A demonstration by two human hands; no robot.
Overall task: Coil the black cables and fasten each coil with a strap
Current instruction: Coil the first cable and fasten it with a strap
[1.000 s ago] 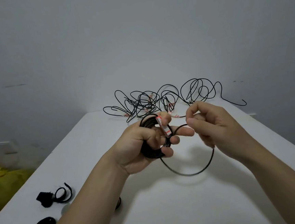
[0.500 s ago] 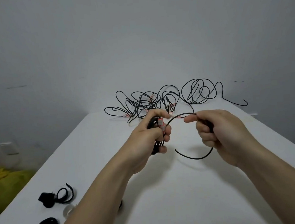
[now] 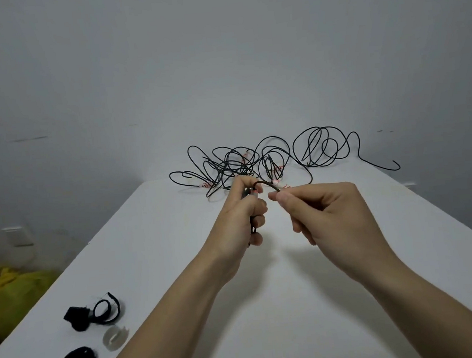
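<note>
Above the table (image 3: 325, 299), coil (image 3: 252, 225) tight in left hand (image 3: 240, 221), cable end (image 3: 267, 184) tight in right hand (image 3: 328, 216).

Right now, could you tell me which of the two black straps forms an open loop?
The farther strap, beyond the clear ring: it curls into an open loop, while the nearer strap lies flattened.
</note>
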